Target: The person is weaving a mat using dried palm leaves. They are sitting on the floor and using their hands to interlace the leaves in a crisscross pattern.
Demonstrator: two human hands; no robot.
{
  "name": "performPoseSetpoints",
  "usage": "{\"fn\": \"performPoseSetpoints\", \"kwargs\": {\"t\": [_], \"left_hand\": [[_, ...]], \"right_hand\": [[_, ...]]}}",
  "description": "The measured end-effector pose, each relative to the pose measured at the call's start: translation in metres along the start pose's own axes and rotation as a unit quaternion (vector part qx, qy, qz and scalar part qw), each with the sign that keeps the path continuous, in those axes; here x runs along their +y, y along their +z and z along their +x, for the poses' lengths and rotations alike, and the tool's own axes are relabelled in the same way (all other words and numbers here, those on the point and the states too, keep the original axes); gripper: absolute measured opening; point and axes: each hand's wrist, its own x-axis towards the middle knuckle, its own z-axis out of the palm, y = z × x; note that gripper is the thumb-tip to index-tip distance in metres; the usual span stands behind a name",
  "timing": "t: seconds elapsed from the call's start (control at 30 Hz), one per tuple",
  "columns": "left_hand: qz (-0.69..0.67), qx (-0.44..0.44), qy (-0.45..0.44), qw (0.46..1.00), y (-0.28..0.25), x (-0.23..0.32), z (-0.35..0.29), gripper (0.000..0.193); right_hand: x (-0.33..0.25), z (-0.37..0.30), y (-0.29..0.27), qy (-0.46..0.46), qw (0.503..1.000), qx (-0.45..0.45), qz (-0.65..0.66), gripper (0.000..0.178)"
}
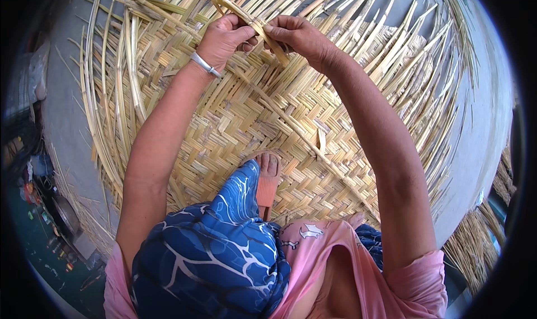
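Both my hands are raised near the top middle of the view, close together on a flat pale reed strip [240,10]. My left hand [226,38], with a silvery band at its wrist, pinches the strip from the left. My right hand [299,38] grips it from the right, thumb against forefinger, and a folded end [276,50] hangs down between the hands. Beneath them spreads a woven reed mat [235,123] in a zigzag pattern. A long thin reed [296,126] lies slantwise across the weave.
Loose unwoven reed ends [106,84] fan out round the mat's left, far and right edges over a grey floor [64,112]. My foot [269,171] rests on the mat. A bundle of dry stalks [472,246] lies at lower right; clutter [53,207] stands at left.
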Motion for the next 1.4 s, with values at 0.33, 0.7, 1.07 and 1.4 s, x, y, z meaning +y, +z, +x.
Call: {"fn": "performPoseSetpoints", "kwargs": {"t": [0.33,0.7,1.07,1.4], "left_hand": [[0.476,0.108,0.298,0.821,0.011,-0.008,0.007,0.011],[0.641,0.153,0.331,0.675,0.007,-0.016,0.017,0.014],[-0.016,0.008,0.003,1.0,-0.007,0.008,0.011,0.027],[-0.075,0.026,-0.024,0.997,-0.026,0.018,0.017,0.015]], "right_hand": [[0.002,-0.002,0.004,0.0,0.999,0.034,-0.003,0.023],[0.003,-0.003,0.012,0.002,0.997,0.07,-0.01,0.023],[0.004,0.0,0.028,-0.053,0.969,0.171,-0.169,0.026],[0.0,-0.003,0.033,-0.076,0.951,0.163,-0.253,0.029]]}}
